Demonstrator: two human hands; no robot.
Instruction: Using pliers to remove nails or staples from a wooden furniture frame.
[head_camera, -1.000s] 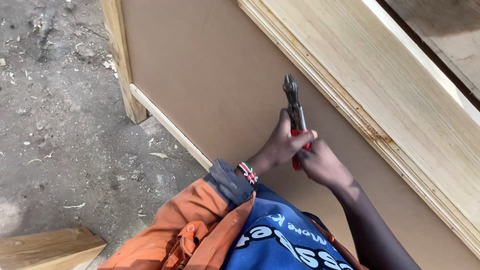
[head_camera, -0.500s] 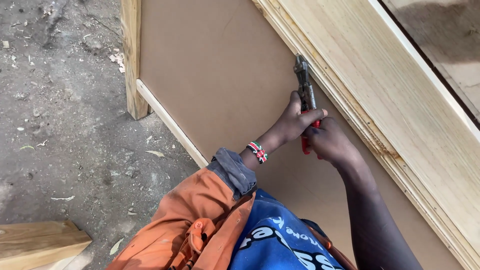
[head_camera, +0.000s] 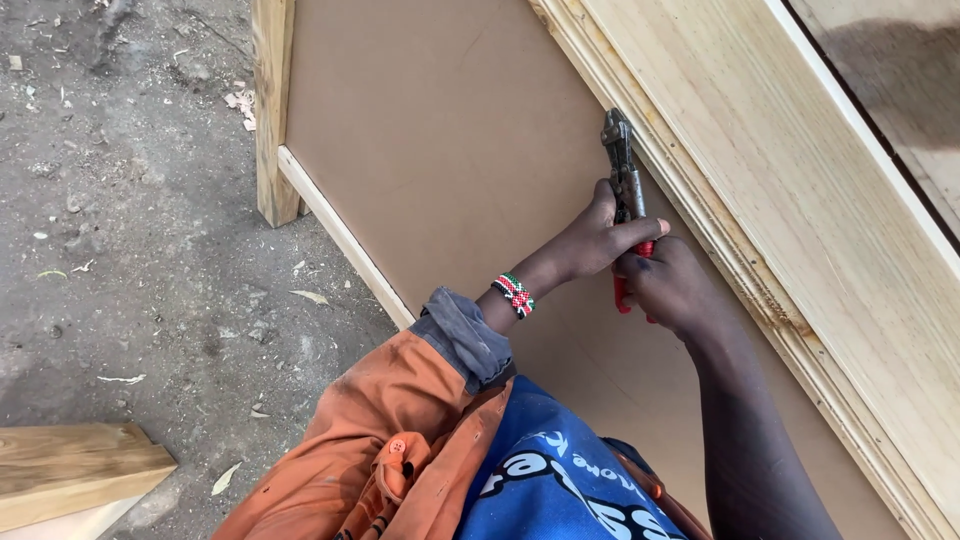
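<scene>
Brown board (head_camera: 440, 150) — hands grip pliers (head_camera: 622, 170).

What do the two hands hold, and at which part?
Both the left hand and the right hand grip one pair of pliers by its red handles; the metal head points at the wooden frame.

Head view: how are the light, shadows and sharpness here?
Head view: bright, even daylight on the pale wooden frame; one dark shadow at the upper right corner; pliers, left hand and right hand sharp, no motion blur; no glare on the brown board.
</scene>
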